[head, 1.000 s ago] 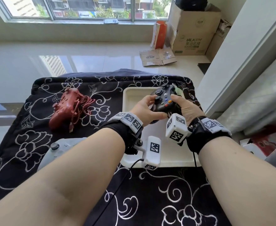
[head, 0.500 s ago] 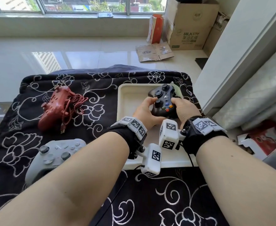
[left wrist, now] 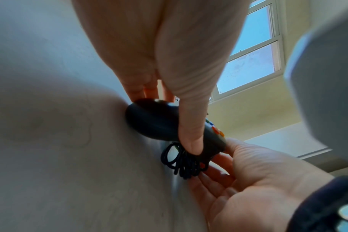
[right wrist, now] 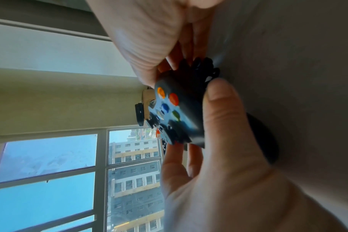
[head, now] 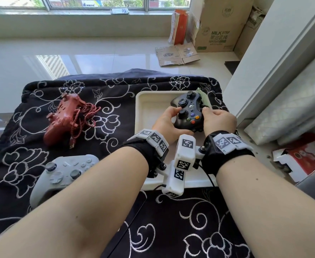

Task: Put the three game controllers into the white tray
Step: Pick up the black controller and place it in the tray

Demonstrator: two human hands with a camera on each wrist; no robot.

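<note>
The black controller with coloured buttons is down in the far right part of the white tray. My left hand grips its left handle and my right hand grips its right handle. In the left wrist view the black controller touches the tray floor, and its bundled black cable hangs beneath it. In the right wrist view my fingers are curled round the black controller. The red controller with its red cord and the white controller lie on the black flowered cloth to the left.
A pale green object lies at the tray's far right corner behind the black controller. A white wall stands close on the right. Cardboard boxes stand on the tiled floor beyond the table, under the window.
Both hands have lowered the black controller into the tray, keeping their hold. The red and white controllers have not moved.
</note>
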